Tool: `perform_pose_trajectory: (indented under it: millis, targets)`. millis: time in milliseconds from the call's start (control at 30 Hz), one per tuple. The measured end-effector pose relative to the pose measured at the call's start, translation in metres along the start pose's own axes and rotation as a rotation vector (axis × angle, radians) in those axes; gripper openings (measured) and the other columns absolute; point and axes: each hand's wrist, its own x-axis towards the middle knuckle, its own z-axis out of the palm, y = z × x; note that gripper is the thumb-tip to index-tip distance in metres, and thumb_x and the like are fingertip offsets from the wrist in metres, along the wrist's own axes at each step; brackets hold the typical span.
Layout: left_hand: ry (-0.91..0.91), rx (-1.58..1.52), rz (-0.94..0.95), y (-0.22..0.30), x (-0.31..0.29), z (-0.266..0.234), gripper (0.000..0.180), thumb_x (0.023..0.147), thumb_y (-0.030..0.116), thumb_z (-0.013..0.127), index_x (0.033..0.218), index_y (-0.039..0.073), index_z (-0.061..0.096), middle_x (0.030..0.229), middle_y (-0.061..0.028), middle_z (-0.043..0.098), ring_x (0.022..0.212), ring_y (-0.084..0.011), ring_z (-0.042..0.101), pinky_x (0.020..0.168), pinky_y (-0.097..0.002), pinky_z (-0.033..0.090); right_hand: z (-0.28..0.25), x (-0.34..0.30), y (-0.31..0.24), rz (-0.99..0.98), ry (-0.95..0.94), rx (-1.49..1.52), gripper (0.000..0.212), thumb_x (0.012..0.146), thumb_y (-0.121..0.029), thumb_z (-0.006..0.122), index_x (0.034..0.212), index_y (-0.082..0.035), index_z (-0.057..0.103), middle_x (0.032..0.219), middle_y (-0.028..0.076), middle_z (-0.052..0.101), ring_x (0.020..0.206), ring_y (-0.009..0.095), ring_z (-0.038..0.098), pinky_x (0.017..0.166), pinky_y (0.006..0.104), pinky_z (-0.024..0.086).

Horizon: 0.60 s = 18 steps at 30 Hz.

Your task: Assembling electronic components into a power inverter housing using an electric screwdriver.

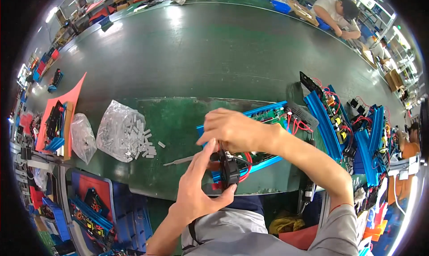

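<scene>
Both hands grip: left hand (196,184) pinches light, rigid black fan (229,170) by its frame; right hand (232,131) pinches its fragile wires (245,163).

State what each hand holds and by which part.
The left hand pinches a small black fan by its edges, thumb below, fingers above. The right hand reaches over it; its grip there cannot be told.
</scene>
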Motion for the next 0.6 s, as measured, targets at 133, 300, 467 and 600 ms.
perform_pose_trajectory:
  millis: [133,300,467,600]
  targets:
    - [0.081,-0.22,-0.205,-0.002,-0.008,-0.001,0.1,0.072,0.005,0.078,0.156,-0.004,0.024,0.139,-0.0211,0.054,0.114,-0.024,0.061,0.093,-0.0347,0.052,-0.026,-0.028,0.009,0.141,0.139,-0.023,0.019,0.076,0.001,0.076,0.093,-0.006,0.073,0.091,0.009,0.062,0.094,0.029,0.06,0.083,0.0413,0.051]
    - [0.23,-0.448,-0.457,-0.025,0.017,0.007,0.075,0.092,0.011,0.069,0.154,-0.005,0.028,0.128,-0.0193,0.061,0.105,-0.0177,0.064,0.094,-0.0328,0.052,-0.018,-0.081,-0.002,0.3,0.302,-0.089,0.019,0.076,-0.002,0.078,0.093,-0.008,0.075,0.116,0.009,0.062,0.116,0.032,0.057,0.097,0.0435,0.048]
    - [-0.143,-0.097,-0.067,-0.02,0.079,0.008,0.07,0.085,0.015,0.073,0.147,0.001,0.045,0.127,-0.0171,0.063,0.112,-0.0251,0.063,0.102,-0.036,0.046,-0.008,-0.095,-0.029,0.346,0.324,-0.224,0.018,0.077,-0.002,0.078,0.094,-0.007,0.073,0.117,0.012,0.061,0.116,0.036,0.055,0.096,0.0438,0.048]
    - [-0.42,0.28,0.23,-0.034,0.126,0.02,0.057,0.083,0.016,0.072,0.137,0.006,0.059,0.121,-0.019,0.066,0.114,-0.0346,0.06,0.104,-0.0415,0.045,0.008,-0.114,-0.058,0.597,0.47,-0.268,0.02,0.077,-0.004,0.08,0.095,-0.004,0.072,0.109,0.012,0.063,0.105,0.033,0.059,0.09,0.0424,0.048]
